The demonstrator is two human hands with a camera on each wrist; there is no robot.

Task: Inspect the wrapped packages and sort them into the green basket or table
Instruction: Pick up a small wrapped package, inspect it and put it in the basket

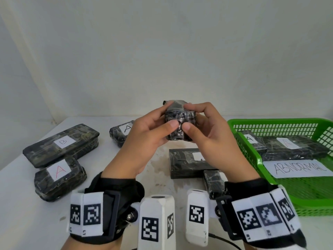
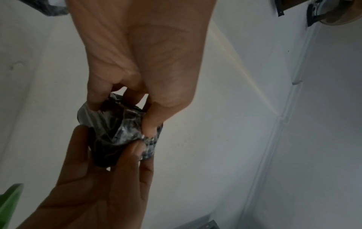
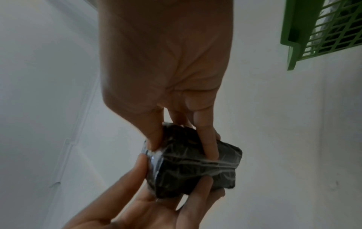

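Both hands hold up one small black plastic-wrapped package [image 1: 180, 121] above the middle of the table. My left hand [image 1: 169, 115] grips its left side, thumb in front and fingers behind. My right hand [image 1: 189, 116] grips its right side the same way. In the left wrist view the left hand [image 2: 123, 117] pinches the package [image 2: 117, 131] from above. In the right wrist view the right hand [image 3: 182, 149] clasps the package [image 3: 195, 167], with the left hand's fingers [image 3: 199, 190] under it. No label shows on it. The green basket [image 1: 270, 120] stands to the right.
On the white table [image 1: 27, 222] lie a long package marked B [image 1: 61, 144], one marked A [image 1: 59, 177], another A [image 1: 119, 132] behind my left hand, a flat package [image 1: 187, 163] and a small one [image 1: 214, 181]. The basket holds two A packages [image 1: 292, 147] and an ABNORMAL sheet [image 1: 299, 167].
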